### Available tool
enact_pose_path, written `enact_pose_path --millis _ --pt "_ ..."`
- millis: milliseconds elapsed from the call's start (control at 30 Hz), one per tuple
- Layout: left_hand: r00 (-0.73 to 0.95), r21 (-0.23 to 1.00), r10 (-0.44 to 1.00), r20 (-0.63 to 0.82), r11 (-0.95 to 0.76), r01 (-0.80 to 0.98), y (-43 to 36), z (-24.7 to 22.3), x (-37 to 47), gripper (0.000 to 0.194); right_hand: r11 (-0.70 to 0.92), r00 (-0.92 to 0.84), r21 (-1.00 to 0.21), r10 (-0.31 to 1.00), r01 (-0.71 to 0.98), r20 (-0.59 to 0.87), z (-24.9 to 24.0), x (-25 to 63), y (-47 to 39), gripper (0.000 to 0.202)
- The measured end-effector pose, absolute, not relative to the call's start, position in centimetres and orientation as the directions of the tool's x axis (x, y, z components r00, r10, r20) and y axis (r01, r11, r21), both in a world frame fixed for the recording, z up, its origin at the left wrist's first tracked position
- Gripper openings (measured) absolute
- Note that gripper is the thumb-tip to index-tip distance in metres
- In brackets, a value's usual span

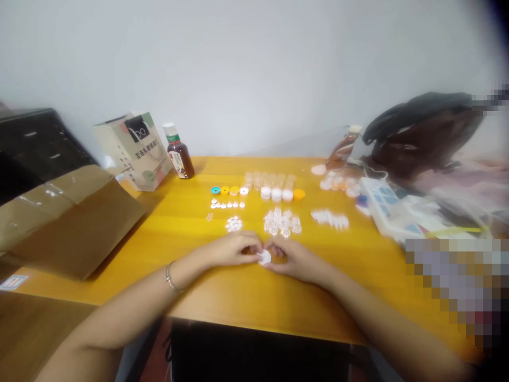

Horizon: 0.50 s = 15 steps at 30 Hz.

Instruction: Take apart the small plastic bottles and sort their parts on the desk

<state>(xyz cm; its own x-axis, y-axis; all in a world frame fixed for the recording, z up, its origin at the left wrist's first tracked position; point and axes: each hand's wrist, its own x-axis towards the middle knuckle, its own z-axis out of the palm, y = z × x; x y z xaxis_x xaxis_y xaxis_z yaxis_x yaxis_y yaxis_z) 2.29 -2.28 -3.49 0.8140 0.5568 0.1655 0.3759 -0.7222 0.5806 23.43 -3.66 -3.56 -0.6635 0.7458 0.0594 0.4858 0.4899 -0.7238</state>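
Between my two hands, just above the table's near part, is a small white round piece [264, 257], possibly a cap; blur hides its detail. My left hand [242, 248] pinches its left side, and my right hand [287, 255] grips it from the right with bent fingers. Just beyond them lie a pile of small clear plastic parts [280, 220] and a cluster of little white pieces [234, 224]. Farther back runs a row of white pieces [229, 205], with coloured round caps [225, 190] and white caps [277, 194] behind.
A cardboard box [71, 223] stands at the left, near a paper bag [137, 148] and a dark bottle [178, 154]. Clear tube-like pieces [330, 218] lie to the right. Another bottle [345, 146], a white tray [387, 207] and a dark bag [421, 132] crowd the right side.
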Motion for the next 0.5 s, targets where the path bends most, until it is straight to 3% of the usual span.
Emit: enact_pose_path --millis 500 --pt "0.73 0.442 0.66 0.175 -0.716 0.541 -3.5 -3.1 3.8 0.017 0.498 -0.609 -0.707 0.784 0.502 0.119 -4.6 22.9 -3.7 0.014"
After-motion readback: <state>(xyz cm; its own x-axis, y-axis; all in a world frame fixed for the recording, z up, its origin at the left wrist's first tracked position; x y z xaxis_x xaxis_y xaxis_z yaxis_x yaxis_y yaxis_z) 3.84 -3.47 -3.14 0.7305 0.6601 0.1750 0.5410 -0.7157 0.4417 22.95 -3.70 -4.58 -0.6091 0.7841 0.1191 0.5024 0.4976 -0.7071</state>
